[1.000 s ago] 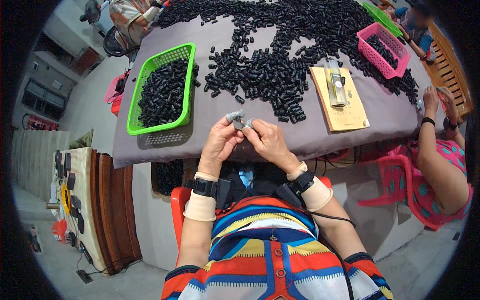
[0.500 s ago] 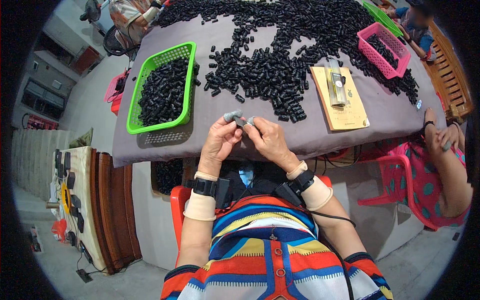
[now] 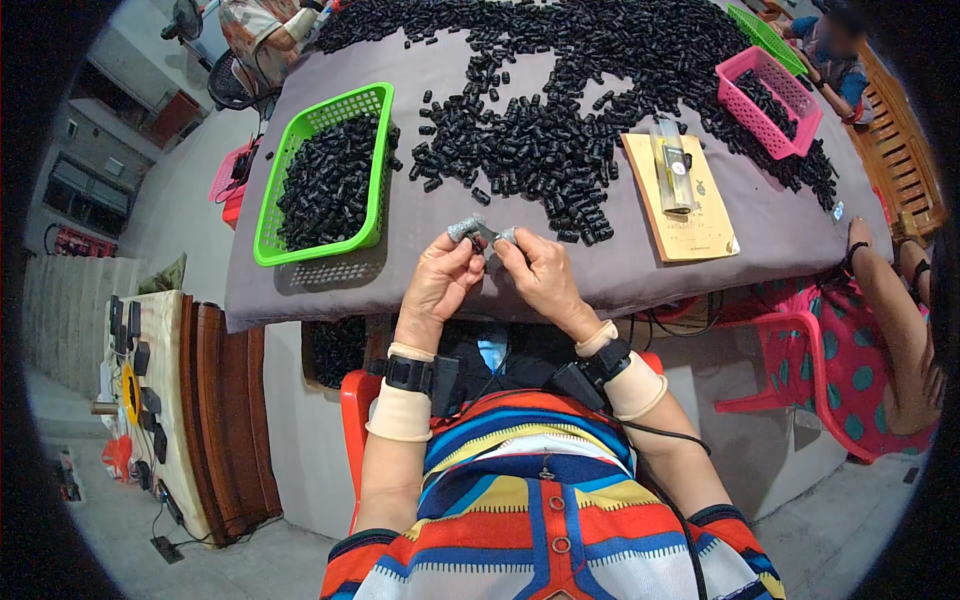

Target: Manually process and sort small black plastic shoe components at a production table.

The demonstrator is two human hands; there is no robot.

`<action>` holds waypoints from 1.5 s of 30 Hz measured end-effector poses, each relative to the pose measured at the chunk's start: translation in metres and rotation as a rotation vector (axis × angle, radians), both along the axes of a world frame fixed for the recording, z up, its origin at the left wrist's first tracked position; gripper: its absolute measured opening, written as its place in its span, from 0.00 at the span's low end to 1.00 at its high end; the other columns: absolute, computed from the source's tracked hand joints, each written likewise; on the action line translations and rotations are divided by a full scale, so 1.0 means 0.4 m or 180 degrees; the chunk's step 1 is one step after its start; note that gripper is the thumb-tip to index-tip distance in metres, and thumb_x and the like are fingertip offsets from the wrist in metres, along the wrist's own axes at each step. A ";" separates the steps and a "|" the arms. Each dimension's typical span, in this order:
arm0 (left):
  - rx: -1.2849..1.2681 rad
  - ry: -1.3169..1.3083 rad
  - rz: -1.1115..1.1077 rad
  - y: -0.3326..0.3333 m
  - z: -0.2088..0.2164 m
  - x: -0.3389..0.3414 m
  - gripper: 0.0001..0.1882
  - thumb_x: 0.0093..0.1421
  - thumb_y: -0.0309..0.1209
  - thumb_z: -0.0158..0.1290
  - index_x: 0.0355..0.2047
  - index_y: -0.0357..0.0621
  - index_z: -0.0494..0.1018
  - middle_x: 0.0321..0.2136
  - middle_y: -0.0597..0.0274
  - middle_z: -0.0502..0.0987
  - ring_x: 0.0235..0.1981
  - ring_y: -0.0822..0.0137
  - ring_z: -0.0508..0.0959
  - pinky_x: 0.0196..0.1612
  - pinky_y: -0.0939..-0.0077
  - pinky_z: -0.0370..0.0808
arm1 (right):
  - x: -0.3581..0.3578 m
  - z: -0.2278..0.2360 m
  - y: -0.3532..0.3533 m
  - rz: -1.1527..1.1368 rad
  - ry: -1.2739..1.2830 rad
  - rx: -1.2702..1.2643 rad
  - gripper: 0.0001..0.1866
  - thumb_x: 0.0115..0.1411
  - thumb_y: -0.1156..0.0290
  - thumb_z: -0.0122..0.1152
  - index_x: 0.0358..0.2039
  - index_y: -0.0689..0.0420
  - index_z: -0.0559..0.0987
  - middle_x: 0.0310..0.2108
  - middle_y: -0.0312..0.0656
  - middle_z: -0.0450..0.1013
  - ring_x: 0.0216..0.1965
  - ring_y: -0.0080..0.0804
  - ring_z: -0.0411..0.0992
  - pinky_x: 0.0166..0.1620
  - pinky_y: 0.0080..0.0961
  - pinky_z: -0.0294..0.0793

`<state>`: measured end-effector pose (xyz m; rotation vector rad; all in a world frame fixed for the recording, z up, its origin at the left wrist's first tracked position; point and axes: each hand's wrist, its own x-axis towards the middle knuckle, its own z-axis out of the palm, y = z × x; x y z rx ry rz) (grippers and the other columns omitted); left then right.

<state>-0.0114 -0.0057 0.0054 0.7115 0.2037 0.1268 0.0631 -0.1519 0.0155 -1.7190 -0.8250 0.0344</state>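
My left hand (image 3: 441, 278) is closed over the near edge of the table, pinching a small black plastic piece (image 3: 477, 243) between thumb and fingers. A grey covering wraps its index fingertip. Close beside it, my right hand (image 3: 541, 277) grips a thin, flat, grey blade-like strip (image 3: 488, 230) that points toward the black piece. Grey covering shows on a right fingertip too. The fingers hide most of both items. Beyond my hands lies a large heap of short black cylindrical parts (image 3: 530, 140). To the left, a green basket (image 3: 384, 165) holds many similar parts.
A yellow notebook (image 3: 700, 235) with a clear plastic case (image 3: 675, 180) on it lies right of the heap. Farther right stands a pink basket (image 3: 765, 125) of black parts. Other people sit at the far left, far right and right side. A cable runs along my right arm.
My hands stay almost in place, with the strip and fingers shifting slightly. The black piece shows more clearly now. At the right, the neighbouring person's hands have moved down from the knee.
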 end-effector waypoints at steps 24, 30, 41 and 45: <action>0.0118 0.0149 -0.0061 0.006 -0.009 0.004 0.11 0.56 0.24 0.48 0.41 0.38 0.70 0.25 0.65 0.72 0.20 0.77 0.69 0.22 0.87 0.66 | -0.009 -0.009 0.001 0.0111 -0.0647 -0.0210 0.11 0.53 0.67 0.53 0.19 0.59 0.68 0.18 0.46 0.67 0.20 0.46 0.67 0.21 0.37 0.63; 0.0146 0.0208 -0.0044 0.005 -0.010 0.003 0.11 0.57 0.23 0.48 0.41 0.37 0.70 0.25 0.65 0.72 0.19 0.77 0.68 0.21 0.88 0.65 | -0.012 -0.004 0.002 0.0099 -0.0660 -0.0214 0.11 0.53 0.67 0.53 0.19 0.59 0.68 0.18 0.46 0.67 0.21 0.46 0.68 0.21 0.37 0.63; 0.0143 0.0130 -0.0093 0.007 -0.006 0.002 0.10 0.57 0.24 0.47 0.40 0.37 0.70 0.25 0.65 0.72 0.19 0.78 0.68 0.21 0.88 0.64 | -0.010 0.001 0.005 0.0101 -0.0704 -0.0258 0.11 0.54 0.66 0.53 0.19 0.58 0.68 0.18 0.45 0.68 0.21 0.46 0.68 0.22 0.37 0.64; 0.0189 0.0203 -0.0053 0.004 -0.006 0.003 0.10 0.57 0.23 0.47 0.40 0.37 0.70 0.26 0.64 0.73 0.19 0.77 0.68 0.22 0.88 0.65 | -0.009 -0.002 0.005 0.0100 -0.0732 -0.0329 0.11 0.54 0.66 0.52 0.19 0.58 0.68 0.18 0.45 0.68 0.21 0.46 0.68 0.21 0.37 0.64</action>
